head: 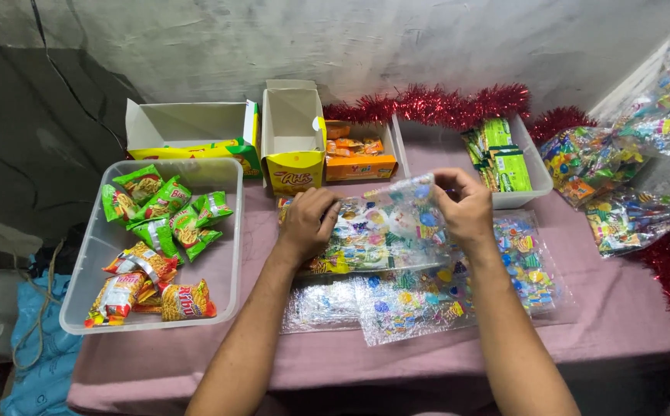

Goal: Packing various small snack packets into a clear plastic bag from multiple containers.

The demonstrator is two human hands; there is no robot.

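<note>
While both hands pinch the clear printed bag's (385,219) mouth above the surface (620,308), left grip (309,223) and right grip (464,209) clamped on film, I judge slippage likely; it may drop onto the bag stack (412,304).

I see clear bin (231,254) at table's left, snack packets (157,239) inside. Open cartons (219,127) behind it. Printed bags (419,296) lie at centre (stacked, overlapping), tray of sachets (531,166) behind them on right. Filled bags (620,177) far right. Tinsel (435,104) runs along wall behind.
</note>
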